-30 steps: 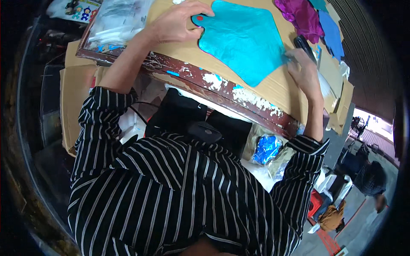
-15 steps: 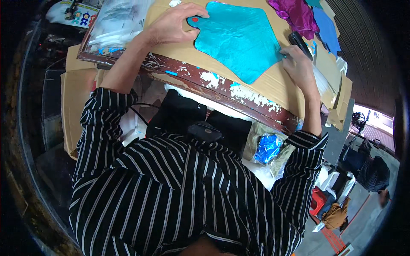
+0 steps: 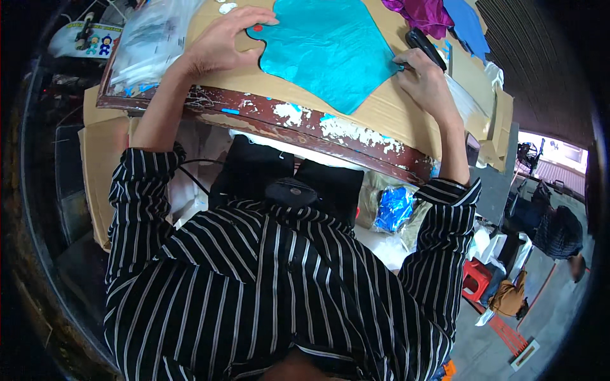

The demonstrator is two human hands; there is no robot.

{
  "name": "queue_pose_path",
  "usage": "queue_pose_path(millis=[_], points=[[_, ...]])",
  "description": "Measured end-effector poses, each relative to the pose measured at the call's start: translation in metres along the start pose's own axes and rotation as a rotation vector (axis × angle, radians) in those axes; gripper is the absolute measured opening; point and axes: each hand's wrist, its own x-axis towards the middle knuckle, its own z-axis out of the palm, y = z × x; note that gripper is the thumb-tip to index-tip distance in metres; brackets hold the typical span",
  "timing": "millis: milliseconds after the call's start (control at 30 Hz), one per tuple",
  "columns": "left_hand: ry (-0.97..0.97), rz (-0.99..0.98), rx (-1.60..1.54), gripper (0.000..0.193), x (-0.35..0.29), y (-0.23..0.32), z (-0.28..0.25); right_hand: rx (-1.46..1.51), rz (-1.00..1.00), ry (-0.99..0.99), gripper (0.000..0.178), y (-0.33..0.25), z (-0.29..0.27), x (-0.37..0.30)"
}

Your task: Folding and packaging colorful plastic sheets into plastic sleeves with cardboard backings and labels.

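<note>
A shiny teal piece [image 3: 324, 51], like thin fabric, lies flat on cardboard [image 3: 222, 82] covering the table. Its left end is a rounded tab bearing a red dot [image 3: 257, 28]. My left hand [image 3: 221, 42] rests there, fingers stretched over the tab and thumb spread away from them near the notched edge. At the right corner of the piece, my right hand [image 3: 424, 79] is closed, thumb and fingers pinched on that corner. A small dark tip shows at the pinch, too small to make out. Just beyond this hand lies a black, elongated object [image 3: 424, 47].
Clear plastic bags [image 3: 149, 54] lie at the table's left. Purple shiny cloth [image 3: 429, 18] and blue cloth [image 3: 467, 28] sit at the far right. The worn table edge [image 3: 305, 127] runs before me. A cardboard box [image 3: 101, 184] stands at left. Another person [image 3: 559, 232] is at far right.
The whole view has shifted, so table and hands appear a little further left and higher. Both hands keep about the same places on the teal piece.
</note>
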Motion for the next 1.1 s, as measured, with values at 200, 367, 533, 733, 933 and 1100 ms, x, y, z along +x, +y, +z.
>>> queue_pose_path(millis=[200, 367, 533, 733, 933, 1100], points=[[0.066, 0.118, -0.010, 0.047, 0.006, 0.019, -0.001, 0.008, -0.130, 0.037, 0.028, -0.030, 0.003, -0.005], [-0.197, 0.242, 0.015, 0.031, 0.030, 0.082, 0.001, 0.084, -0.155, -0.019, 0.034, -0.023, 0.021, -0.014], [-0.257, 0.312, 0.217, 0.024, 0.034, 0.087, 0.013, 0.062, -0.251, -0.014, 0.039, -0.022, 0.028, -0.004], [-0.163, 0.197, 0.148, 0.020, 0.036, 0.077, 0.031, 0.060, -0.205, -0.010, 0.041, -0.030, 0.021, -0.014], [-0.158, -0.058, -0.086, 0.026, 0.038, 0.059, 0.022, -0.026, -0.096, 0.072, 0.026, -0.056, 0.026, -0.016], [-0.143, -0.020, -0.363, 0.038, 0.032, 0.046, 0.005, 0.011, -0.111, 0.221, 0.018, -0.038, 0.047, -0.016]])
